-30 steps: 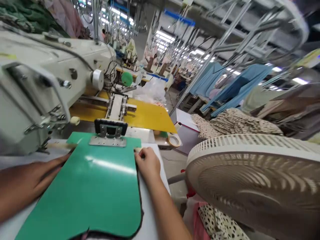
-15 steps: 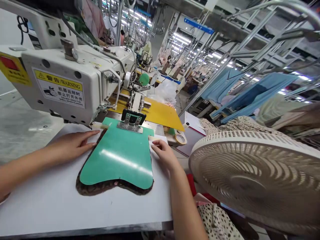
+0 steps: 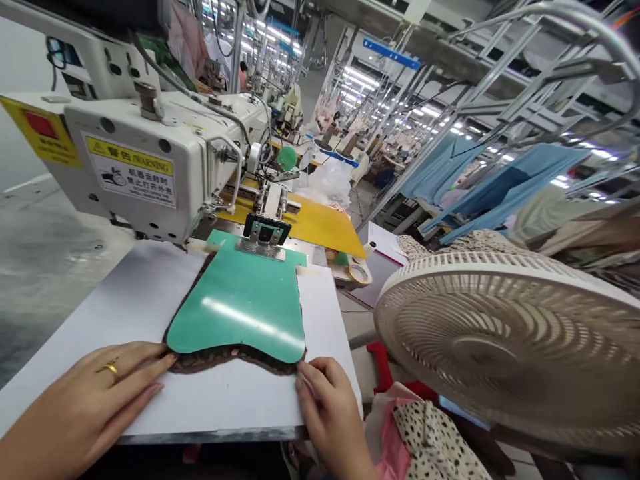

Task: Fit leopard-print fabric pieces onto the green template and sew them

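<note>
A green template plate (image 3: pixel 240 313) lies on the white table, with brown patterned fabric (image 3: pixel 207 360) showing along its lower edge. Its top end sits under a metal clamp (image 3: pixel 263 239) of the sewing machine. My left hand (image 3: pixel 95 400), with a gold ring, rests its fingertips against the fabric at the plate's lower left. My right hand (image 3: pixel 325 407) curls at the plate's lower right corner, its fingertips on the fabric edge. Whether it grips the plate is hidden.
The white sewing machine head (image 3: pixel 140 160) with a warning label overhangs the table's far end, above a yellow board (image 3: pixel 320 230). A roll of tape (image 3: pixel 360 272) lies beyond the table. A large fan (image 3: pixel 500 340) stands close on the right, above leopard-print fabric (image 3: pixel 430 440).
Both hands have moved from the plate's sides down to its lower edge. The camera view has swung and steadied since the earliest frame.
</note>
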`<move>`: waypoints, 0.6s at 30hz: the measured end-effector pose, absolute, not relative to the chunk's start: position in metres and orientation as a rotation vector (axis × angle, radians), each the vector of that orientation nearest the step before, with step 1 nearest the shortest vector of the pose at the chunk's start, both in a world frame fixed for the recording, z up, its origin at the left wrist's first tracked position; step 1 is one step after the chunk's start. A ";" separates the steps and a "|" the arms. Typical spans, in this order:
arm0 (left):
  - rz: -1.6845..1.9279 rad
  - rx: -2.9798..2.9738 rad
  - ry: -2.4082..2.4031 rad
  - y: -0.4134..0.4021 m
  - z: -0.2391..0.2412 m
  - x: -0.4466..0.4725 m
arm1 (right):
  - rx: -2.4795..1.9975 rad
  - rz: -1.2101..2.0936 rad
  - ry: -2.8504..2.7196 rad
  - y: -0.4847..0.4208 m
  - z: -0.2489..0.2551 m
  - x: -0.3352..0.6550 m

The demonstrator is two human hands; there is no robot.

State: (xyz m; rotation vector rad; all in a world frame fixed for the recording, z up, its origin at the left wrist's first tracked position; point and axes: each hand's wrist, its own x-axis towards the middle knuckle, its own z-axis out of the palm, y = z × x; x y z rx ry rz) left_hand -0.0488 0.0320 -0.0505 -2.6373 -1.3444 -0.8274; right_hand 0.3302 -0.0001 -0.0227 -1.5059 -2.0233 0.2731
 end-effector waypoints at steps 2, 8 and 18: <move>-0.741 -2.632 -1.271 0.035 -0.042 -0.045 | -1.506 0.166 -2.071 0.000 -0.026 0.332; -0.818 -2.600 -1.344 0.029 -0.024 -0.034 | -1.445 0.062 -2.094 0.006 -0.034 0.335; -0.843 -2.632 -1.397 0.026 -0.031 -0.032 | -1.469 0.073 -2.071 0.006 -0.033 0.334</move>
